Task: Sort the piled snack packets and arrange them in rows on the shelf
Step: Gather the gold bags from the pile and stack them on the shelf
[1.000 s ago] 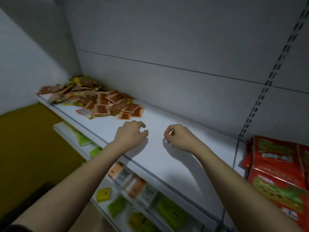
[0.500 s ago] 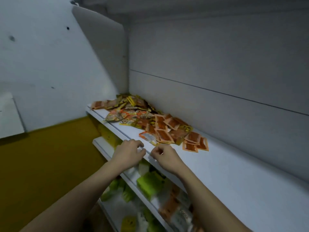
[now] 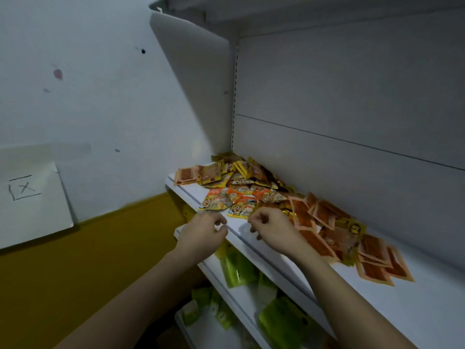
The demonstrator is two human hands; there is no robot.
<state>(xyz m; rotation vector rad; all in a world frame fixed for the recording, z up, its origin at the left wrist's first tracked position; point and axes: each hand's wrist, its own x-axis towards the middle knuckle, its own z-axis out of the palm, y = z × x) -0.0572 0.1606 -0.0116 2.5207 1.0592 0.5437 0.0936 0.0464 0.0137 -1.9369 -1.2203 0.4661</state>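
Observation:
A pile of small snack packets lies at the left end of the white shelf: yellow ones at the back, orange-and-white cartoon ones in front, flat orange ones spread to the right. My left hand hovers at the shelf's front edge, fingers curled, holding nothing. My right hand sits just in front of the pile with curled fingers, close to the cartoon packets; I see nothing held in it.
Lower shelves carry green packets and more green bags. A white side panel closes the shelf's left end. A paper sign hangs on the left wall above a yellow band.
My view has swung left and both hands have travelled along the shelf toward the pile. The red bags seen earlier at the right are out of frame.

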